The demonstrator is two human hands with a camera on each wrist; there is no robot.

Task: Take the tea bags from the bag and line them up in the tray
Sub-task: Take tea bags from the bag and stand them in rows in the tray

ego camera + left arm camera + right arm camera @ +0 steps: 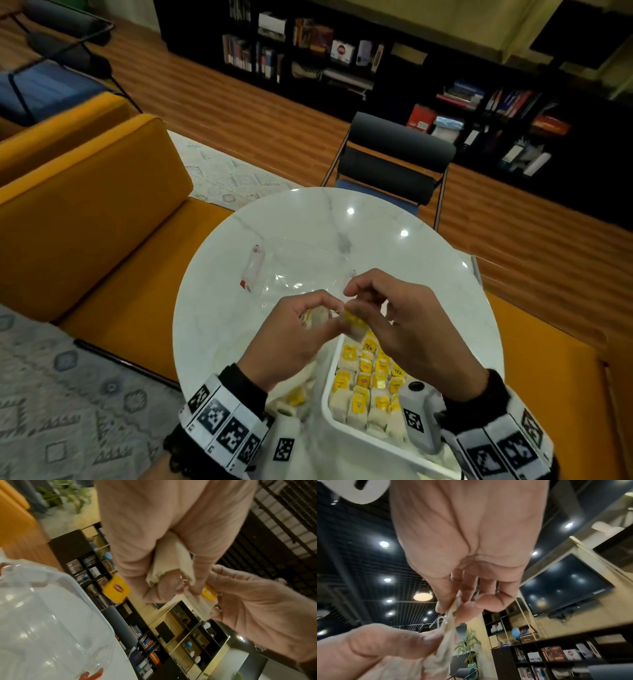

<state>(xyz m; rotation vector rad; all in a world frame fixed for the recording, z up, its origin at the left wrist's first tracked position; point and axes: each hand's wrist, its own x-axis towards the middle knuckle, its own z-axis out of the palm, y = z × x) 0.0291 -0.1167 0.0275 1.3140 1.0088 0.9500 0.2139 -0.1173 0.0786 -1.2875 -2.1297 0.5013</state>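
Both hands are up over the far-left corner of the tray, meeting at one tea bag.

Left hand: grip curled around a bunch of tea bags in the palm, fingertips also on the shared bag. A yellow tag dangles from the bunch.

Right hand: thumb and forefinger pinch the shared bag at its tag end; other fingers loosely bent, holding nothing.

Key relation: the shared bag sits between the two grips, its long axis running from the tag down toward the tray, directly above that far-left corner. The right hand is nearer the tray, so it likely does the placing.

Tray is mostly filled with upright rows, and its far end is hidden under the hands. A clear plastic lid lies on the table beyond the tray. More bags lie just left of the tray.
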